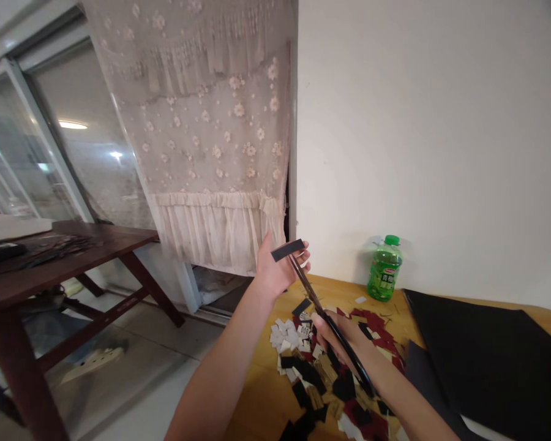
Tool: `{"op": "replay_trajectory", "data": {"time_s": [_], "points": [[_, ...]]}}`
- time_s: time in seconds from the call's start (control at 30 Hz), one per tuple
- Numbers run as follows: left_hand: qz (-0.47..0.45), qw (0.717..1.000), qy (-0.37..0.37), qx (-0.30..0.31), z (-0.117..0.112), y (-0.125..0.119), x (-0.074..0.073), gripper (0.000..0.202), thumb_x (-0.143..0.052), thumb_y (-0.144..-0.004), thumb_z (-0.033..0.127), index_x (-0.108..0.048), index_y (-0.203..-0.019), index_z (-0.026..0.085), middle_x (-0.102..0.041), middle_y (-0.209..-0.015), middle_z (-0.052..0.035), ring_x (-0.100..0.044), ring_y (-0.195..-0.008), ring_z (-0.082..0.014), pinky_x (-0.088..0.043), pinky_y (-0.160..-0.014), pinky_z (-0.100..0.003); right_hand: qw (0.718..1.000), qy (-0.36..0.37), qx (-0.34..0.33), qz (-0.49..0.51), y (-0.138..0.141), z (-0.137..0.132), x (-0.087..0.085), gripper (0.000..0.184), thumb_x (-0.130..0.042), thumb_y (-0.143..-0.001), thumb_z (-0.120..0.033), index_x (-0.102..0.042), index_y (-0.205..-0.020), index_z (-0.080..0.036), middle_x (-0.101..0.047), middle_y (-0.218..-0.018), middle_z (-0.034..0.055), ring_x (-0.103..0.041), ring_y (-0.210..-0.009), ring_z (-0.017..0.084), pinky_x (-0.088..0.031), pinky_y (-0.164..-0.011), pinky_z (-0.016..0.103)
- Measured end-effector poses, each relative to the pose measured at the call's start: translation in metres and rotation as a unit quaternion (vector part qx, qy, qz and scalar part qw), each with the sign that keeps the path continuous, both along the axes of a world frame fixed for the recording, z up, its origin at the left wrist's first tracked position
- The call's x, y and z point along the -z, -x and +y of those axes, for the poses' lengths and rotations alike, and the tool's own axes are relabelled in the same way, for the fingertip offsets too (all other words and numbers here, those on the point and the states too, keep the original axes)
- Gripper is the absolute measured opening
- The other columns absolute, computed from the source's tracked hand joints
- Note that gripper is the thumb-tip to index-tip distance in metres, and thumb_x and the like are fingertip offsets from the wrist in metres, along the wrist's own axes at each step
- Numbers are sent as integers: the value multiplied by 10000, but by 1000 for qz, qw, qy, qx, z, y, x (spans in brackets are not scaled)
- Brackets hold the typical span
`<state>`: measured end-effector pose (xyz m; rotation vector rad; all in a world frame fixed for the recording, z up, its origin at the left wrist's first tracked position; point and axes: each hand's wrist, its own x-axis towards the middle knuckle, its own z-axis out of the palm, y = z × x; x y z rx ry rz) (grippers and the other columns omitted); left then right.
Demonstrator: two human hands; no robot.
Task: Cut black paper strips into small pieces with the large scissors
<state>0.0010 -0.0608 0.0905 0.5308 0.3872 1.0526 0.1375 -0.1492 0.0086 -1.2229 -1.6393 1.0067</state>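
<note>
My left hand point(278, 269) is raised above the wooden table's point(266, 398) far corner, fingers pinched on a small black paper strip point(287, 249). My right hand point(344, 340) grips black-handled scissors point(324, 315), whose blades point up and meet the strip's lower edge. Beneath both hands lies a pile of small cut paper pieces point(330, 373) in black, white, red and gold.
A green plastic bottle point(384, 269) stands by the white wall at the table's back. Large black sheets point(487, 355) cover the table's right side. A dark wooden table point(50, 263) stands to the left over a tiled floor, and a lace curtain point(206, 135) hangs behind.
</note>
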Motion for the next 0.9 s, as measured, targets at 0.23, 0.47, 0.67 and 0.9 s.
{"op": "replay_trajectory", "data": {"time_s": [0.23, 0.47, 0.67, 0.9], "points": [[6, 1000, 21, 21, -4, -9, 2, 516, -372, -807, 603, -555, -731, 127, -615, -725, -115, -572, -601, -205, -430, -585, -339, 1000, -6, 3, 6, -1, 0, 1, 487, -488, -769, -643, -462, -562, -203, -356, -461, -58, -327, -433, 106, -242, -424, 235], [18, 998, 34, 42, -9, -20, 6, 534, -326, -811, 614, -535, -716, 131, -617, -736, -137, -571, -600, -222, -427, -576, -354, 999, -42, 16, -7, -1, 0, -4, 462, -483, -798, -598, -440, -562, -203, -391, -532, -42, -383, -528, 129, -290, -519, 251], [15, 997, 44, 61, -11, -24, 7, 534, -334, -798, 625, -518, -686, 137, -611, -731, -133, -567, -592, -220, -424, -557, -344, 998, -54, 8, -21, -4, 5, 2, 469, -357, -872, -580, -417, -596, -204, -356, -557, -43, -351, -527, 125, -265, -513, 257], [4, 996, 44, 74, -15, -26, 6, 532, -338, -806, 616, -514, -660, 136, -605, -732, -137, -571, -598, -223, -433, -574, -356, 999, -38, 25, -11, -2, 4, 4, 476, -351, -849, -624, -399, -620, -210, -347, -557, -49, -332, -515, 122, -255, -507, 261]]}}
